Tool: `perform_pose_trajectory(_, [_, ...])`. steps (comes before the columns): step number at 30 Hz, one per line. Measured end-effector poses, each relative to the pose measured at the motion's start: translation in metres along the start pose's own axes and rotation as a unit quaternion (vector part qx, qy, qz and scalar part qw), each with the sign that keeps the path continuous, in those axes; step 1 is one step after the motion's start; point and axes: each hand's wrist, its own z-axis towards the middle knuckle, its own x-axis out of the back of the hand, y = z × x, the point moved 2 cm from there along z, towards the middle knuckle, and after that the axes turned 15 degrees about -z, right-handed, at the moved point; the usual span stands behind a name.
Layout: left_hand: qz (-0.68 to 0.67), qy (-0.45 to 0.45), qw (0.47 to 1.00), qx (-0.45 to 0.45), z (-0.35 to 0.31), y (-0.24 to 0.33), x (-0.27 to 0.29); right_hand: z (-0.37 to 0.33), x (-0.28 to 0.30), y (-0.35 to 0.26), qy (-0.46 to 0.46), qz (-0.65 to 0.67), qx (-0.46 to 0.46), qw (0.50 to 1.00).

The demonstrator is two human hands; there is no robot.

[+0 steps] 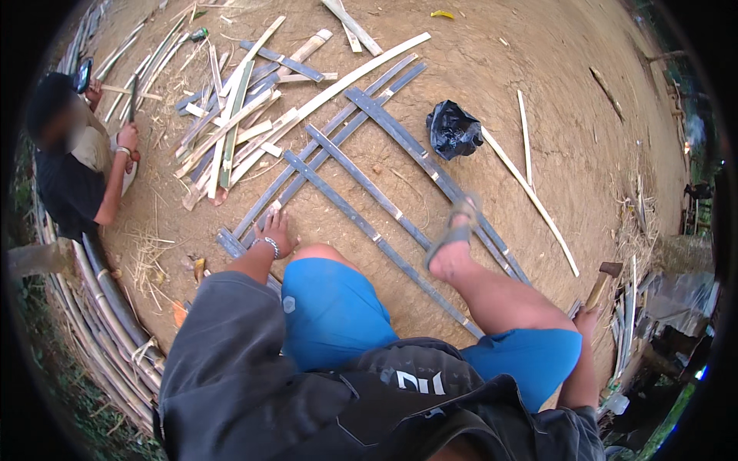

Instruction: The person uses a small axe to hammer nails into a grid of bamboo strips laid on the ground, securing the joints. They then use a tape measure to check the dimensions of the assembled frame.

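My left hand (274, 233), a bracelet at its wrist, rests with fingers spread against the dark bamboo slats (296, 184) at the left of a frame. In my right hand (587, 320), at the far right, is a short wooden-handled hammer (610, 270) with a dark head. The frame lies on the ground: two long slats run side by side, crossed by the middle slat (373, 188), a nearer slat (346, 211) and a wider far slat (403, 142). My sandalled foot (455, 250) is on the wider slat.
A pile of split bamboo (231, 123) lies at the upper left. Beyond the frame sits a black plastic bag (452, 131), with a long pale strip (534, 203) beside it. Another person (81, 161) sits at the left, by bamboo poles (108, 307), holding a blade and a phone.
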Motion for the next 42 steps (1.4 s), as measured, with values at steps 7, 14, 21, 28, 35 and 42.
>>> perform_pose_trajectory(7, [-0.049, 0.029, 0.996, 0.069, 0.008, 0.022, -0.021, 0.046, 0.007, -0.082, -0.201, 0.096, -0.01, 0.975])
perform_pose_trajectory(14, [-0.099, 0.076, 0.991, 0.054, 0.023, 0.042, -0.034, 0.053, -0.051, -0.095, -0.184, 0.035, 0.191, 0.963])
perform_pose_trajectory(21, [-0.347, -0.005, 0.938, -0.015, -0.07, 0.064, -0.036, -0.022, -0.033, -0.001, -0.392, -0.065, 0.158, 0.904])
perform_pose_trajectory(28, [-0.441, 0.089, 0.891, -0.053, -0.332, 0.083, -0.029, -0.145, 0.14, 0.009, -0.606, -0.189, 0.184, 0.75])
perform_pose_trajectory(35, [-0.292, 0.076, 0.952, -0.053, -0.476, 0.047, -0.018, -0.199, 0.213, 0.054, -0.612, -0.074, 0.108, 0.78])
perform_pose_trajectory(42, [-0.467, 0.002, 0.884, 0.029, -0.499, 0.033, -0.04, -0.216, 0.233, 0.069, -0.578, 0.025, 0.056, 0.814])
